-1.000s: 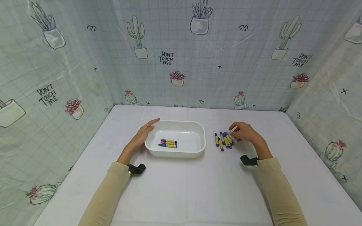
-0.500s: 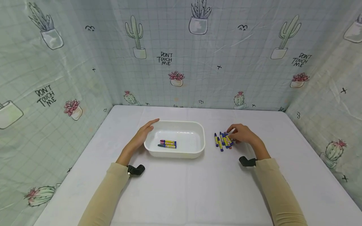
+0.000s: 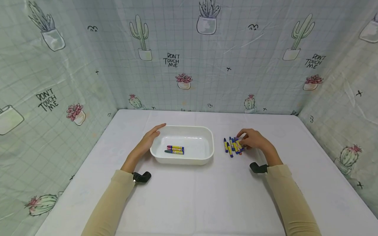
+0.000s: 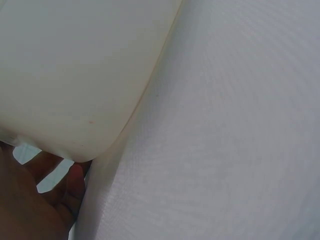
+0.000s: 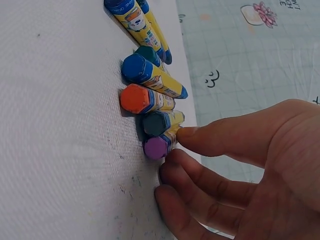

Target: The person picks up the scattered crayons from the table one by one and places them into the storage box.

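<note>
Right wrist view: the right hand [image 5: 282, 172] is pinching the purple crayon [image 5: 156, 148], which is lying just left of the palm at the row's right end, its long axis running roughly away from the person. Left hand [image 3: 145, 143] is touching the white tray [image 3: 183, 161], left of the other crayons [image 3: 229, 150], though whether it is gripping I cannot tell.

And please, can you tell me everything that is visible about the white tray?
The tray is white, rectangular and open-topped, with rounded corners and a glossy inside, like plastic. It stands upright on the table, long side across. A few crayons lie inside, left of its middle. The left hand holds its left end, near the far corner. The left wrist view shows a small speck on its outside.
</note>
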The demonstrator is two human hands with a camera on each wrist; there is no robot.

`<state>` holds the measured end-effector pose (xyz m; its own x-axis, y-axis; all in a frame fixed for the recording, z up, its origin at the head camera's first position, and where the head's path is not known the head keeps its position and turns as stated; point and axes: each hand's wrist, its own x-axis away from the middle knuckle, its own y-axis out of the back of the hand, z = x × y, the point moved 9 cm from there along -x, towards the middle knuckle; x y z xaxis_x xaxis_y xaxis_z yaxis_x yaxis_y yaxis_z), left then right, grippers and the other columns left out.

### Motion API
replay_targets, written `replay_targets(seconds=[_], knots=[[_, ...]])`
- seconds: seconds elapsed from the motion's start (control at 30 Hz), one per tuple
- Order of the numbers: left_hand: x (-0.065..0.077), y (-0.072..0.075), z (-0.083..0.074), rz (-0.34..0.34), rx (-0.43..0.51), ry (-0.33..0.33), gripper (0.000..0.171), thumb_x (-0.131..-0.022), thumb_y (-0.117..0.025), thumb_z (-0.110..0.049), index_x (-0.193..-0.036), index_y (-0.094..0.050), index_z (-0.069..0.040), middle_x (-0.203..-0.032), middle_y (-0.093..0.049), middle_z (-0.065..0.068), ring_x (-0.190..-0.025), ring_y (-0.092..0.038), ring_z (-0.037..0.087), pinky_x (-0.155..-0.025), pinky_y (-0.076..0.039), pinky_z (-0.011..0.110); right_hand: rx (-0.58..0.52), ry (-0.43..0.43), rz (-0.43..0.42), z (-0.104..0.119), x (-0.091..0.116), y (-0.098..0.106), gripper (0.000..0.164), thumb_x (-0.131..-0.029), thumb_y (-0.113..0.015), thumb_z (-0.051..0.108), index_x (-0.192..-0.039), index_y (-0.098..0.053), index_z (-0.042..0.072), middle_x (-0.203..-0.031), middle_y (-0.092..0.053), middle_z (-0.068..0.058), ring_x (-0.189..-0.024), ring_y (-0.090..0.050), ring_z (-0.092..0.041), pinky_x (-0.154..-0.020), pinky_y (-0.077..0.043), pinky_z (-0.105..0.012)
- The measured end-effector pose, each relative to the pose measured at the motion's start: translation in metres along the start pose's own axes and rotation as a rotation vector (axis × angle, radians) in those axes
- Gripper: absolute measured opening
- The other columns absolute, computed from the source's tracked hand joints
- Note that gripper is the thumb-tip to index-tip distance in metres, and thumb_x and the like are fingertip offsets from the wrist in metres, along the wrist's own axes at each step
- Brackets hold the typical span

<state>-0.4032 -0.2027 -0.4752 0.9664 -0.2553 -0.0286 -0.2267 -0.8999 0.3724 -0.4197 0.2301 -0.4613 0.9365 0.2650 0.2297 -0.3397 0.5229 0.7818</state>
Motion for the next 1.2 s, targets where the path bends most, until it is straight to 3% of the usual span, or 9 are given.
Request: replay_targets(seconds=[0.2,0.57,0.9,1.2], knots=[[0.0004,0.0001,-0.0012,0.007,0.004,-0.006,0.05,-0.114,-0.03,-0.029,-0.163,-0.033,-0.026,-0.173,-0.024,0.006,-0.157,-0.029,0.036,-0.126,-0.028,0.059,0.008,-0.01,0.0,-0.0024,0.0002,0.002,0.037,-0.097,-0.057,0.006,-0.133,-0.061,0.002,-0.118,-0.067,-0.026,-0.084,-0.065,-0.024,-0.072,-0.059,-0.032],[0.0008,-0.0011,0.0,0.008,0.013,-0.002,0.049,-0.113,-0.03,-0.029,-0.163,-0.034,-0.028,-0.173,-0.024,0.005,-0.159,-0.025,0.035,-0.127,-0.023,0.06,0.019,-0.034,-0.008,-0.0078,0.0002,0.0011,0.04,-0.095,-0.067,0.014,-0.133,-0.06,0.001,-0.119,-0.068,-0.027,-0.082,-0.065,-0.022,-0.07,-0.056,-0.028],[0.0005,-0.0007,-0.001,0.007,0.006,-0.007,0.049,-0.114,-0.03,-0.028,-0.163,-0.034,-0.026,-0.173,-0.024,0.006,-0.159,-0.023,0.035,-0.128,-0.02,0.06,0.04,-0.049,-0.004,-0.0082,0.0039,0.0051,0.042,-0.096,-0.062,0.012,-0.135,-0.059,-0.003,-0.123,-0.066,-0.029,-0.083,-0.064,-0.023,-0.072,-0.056,-0.03],[0.0008,-0.001,-0.0017,0.0,-0.002,-0.033,0.049,-0.114,-0.029,-0.028,-0.163,-0.035,-0.024,-0.173,-0.024,0.007,-0.16,-0.021,0.035,-0.129,-0.018,0.06,0.071,-0.046,-0.021,-0.0097,0.0018,0.0049,0.042,-0.095,-0.065,0.015,-0.131,-0.061,-0.005,-0.121,-0.067,-0.029,-0.079,-0.064,-0.022,-0.067,-0.054,-0.029]])
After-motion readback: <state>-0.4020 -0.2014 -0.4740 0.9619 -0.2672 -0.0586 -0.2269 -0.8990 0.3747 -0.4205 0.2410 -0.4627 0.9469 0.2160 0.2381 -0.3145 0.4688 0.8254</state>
